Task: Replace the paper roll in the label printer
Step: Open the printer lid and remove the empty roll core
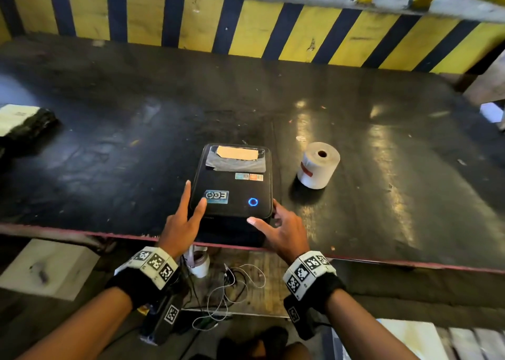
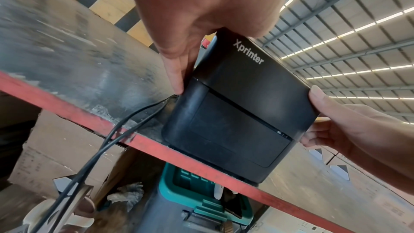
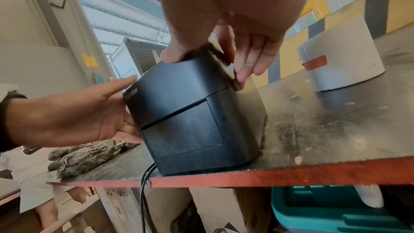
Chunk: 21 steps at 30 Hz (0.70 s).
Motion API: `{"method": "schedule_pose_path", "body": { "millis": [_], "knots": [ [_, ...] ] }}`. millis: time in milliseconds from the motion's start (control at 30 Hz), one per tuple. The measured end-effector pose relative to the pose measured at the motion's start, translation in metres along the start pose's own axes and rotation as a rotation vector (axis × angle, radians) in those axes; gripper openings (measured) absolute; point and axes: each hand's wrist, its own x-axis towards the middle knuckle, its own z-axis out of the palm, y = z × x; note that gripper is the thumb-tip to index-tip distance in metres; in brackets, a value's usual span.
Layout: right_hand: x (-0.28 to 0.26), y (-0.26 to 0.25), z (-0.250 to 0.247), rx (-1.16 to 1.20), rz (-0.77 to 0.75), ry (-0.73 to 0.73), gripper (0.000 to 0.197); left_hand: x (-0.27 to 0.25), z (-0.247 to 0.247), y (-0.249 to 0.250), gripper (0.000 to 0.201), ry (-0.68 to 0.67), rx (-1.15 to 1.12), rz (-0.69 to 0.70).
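A black label printer (image 1: 232, 184) with its lid down and a blue ring light lit stands at the table's front edge. My left hand (image 1: 188, 209) lies against its left side, thumb on the lid, fingers (image 2: 177, 88) straight down to the side seam. On the other side, my right hand (image 1: 278, 223) has its thumb on the lid's front right corner and its fingers (image 3: 244, 70) pointing down the right side. The printer (image 2: 241, 112) front reads Xprinter. A white paper roll (image 1: 318, 165) with a red tape tab stands on end right of the printer (image 3: 190, 112), apart from both hands.
The dark table has a red front edge (image 1: 410, 262) and a yellow-and-black striped barrier (image 1: 246, 28) behind. A black wrapped bundle (image 1: 24, 124) lies far left. A black cable (image 2: 107, 141) drops off the edge beside the printer. A teal crate (image 3: 336, 210) and loose wires (image 1: 226, 291) sit below.
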Motion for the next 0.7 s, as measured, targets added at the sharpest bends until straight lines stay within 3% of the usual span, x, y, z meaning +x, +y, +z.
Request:
{"method": "schedule_pose_path", "body": {
  "millis": [500,567,633,667,700],
  "knots": [
    [0.004,-0.001,-0.008,-0.097,-0.13,0.061,0.066,0.002,-0.003,-0.003,0.057,-0.033,-0.065,0.033],
    [0.008,-0.004,-0.014,-0.085,-0.134,0.025,0.055,0.004,-0.004,-0.007,0.065,-0.021,-0.098,0.015],
    [0.018,-0.013,-0.024,-0.073,-0.125,0.026,0.024,0.005,-0.006,-0.011,0.077,-0.017,-0.187,-0.013],
    [0.024,-0.019,-0.029,-0.061,-0.121,0.033,0.02,0.005,-0.008,-0.011,0.077,-0.017,-0.225,-0.034],
    [0.031,-0.026,-0.034,-0.05,-0.109,0.038,0.029,0.006,-0.009,-0.012,0.076,-0.018,-0.242,-0.049]
  ]
}}
